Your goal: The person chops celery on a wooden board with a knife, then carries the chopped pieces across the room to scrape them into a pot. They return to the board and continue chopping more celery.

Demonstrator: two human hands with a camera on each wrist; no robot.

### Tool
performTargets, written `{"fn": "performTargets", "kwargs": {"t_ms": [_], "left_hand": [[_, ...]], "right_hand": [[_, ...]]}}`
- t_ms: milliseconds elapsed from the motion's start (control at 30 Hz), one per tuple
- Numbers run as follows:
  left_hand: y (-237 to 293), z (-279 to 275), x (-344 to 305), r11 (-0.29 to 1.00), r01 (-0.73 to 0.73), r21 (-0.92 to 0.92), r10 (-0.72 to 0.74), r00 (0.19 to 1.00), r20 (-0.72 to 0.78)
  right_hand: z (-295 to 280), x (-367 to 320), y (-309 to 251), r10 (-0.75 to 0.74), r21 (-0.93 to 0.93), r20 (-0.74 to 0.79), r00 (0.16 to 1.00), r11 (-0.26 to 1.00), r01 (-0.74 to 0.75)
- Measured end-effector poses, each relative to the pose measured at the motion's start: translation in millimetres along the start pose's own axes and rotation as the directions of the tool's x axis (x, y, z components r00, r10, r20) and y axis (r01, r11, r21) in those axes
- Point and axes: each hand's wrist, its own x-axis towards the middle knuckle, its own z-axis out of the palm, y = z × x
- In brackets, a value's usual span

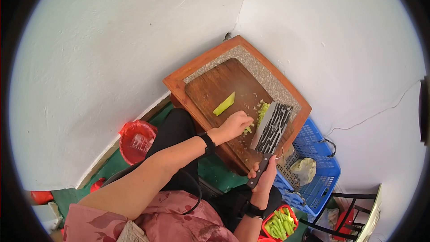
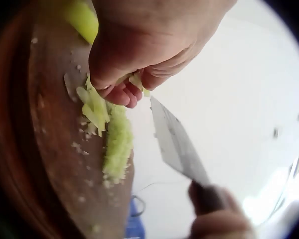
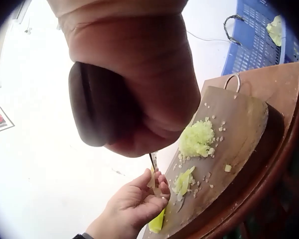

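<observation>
My right hand (image 1: 266, 177) grips the dark handle of a cleaver (image 1: 274, 127), whose broad blade is raised over the right part of a wooden chopping board (image 1: 208, 85). Beside the blade, my left hand (image 1: 233, 125) has its fingers curled, pinching a small pale green vegetable slice (image 2: 135, 80) between thumb and fingers. Beneath it on the board lie several thin vegetable slices (image 3: 184, 181). A finely chopped green heap (image 3: 197, 139) sits next to them, with crumbs scattered around. One longer vegetable piece (image 1: 224, 103) lies left of my left hand.
The board rests on a wood-edged table (image 1: 179, 80) in a wall corner. A blue plastic crate (image 1: 329, 170) holding a plastic bag (image 1: 304, 170) stands at the right. Below are a red basket of green vegetable pieces (image 1: 281, 224) and a red-lined bucket (image 1: 134, 145) at left.
</observation>
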Motion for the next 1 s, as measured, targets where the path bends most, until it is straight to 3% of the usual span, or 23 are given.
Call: {"fn": "performTargets", "kwargs": {"t_ms": [100,200,300,400,500,767,867,1000], "left_hand": [[-4.6,-5.4,-7.8,0.977,-0.126,0.173,0.082,0.967,0.239],[-2.9,-0.6,-15.3,0.962,-0.185,0.202,0.182,0.983,0.037],[-6.7,0.2,-16.2,0.934,-0.202,0.294,0.19,0.979,0.068],[-26.9,2.0,-10.9,0.925,-0.288,0.247,0.258,0.955,0.148],[-24.4,-4.7,-11.7,0.967,-0.194,0.164,0.169,0.973,0.158],[-28.3,-4.8,-16.9,0.967,-0.213,0.141,0.206,0.977,0.061],[-22.7,-6.5,-19.0,0.968,-0.218,0.122,0.219,0.976,0.005],[-21.9,-6.3,-18.7,0.972,-0.202,0.116,0.205,0.979,-0.016]], "right_hand": [[-0.1,-1.5,5.2,-0.102,-0.199,-0.019,0.995,0.975,0.096],[1.8,-2.7,15.1,-0.135,-0.312,-0.006,0.991,0.941,0.126],[9.7,-10.7,19.2,-0.157,-0.423,0.027,0.987,0.893,0.154],[18.7,-18.9,22.3,-0.205,-0.496,0.044,0.978,0.845,0.2],[19.3,-19.4,26.1,-0.237,-0.56,0.058,0.97,0.797,0.228],[18.8,-15.7,27.5,-0.197,-0.556,0.077,0.977,0.806,0.206],[23.6,-22.8,23.3,-0.258,-0.612,0.072,0.963,0.751,0.247],[20.7,-17.0,26.3,-0.204,-0.616,0.09,0.975,0.758,0.216]]}}
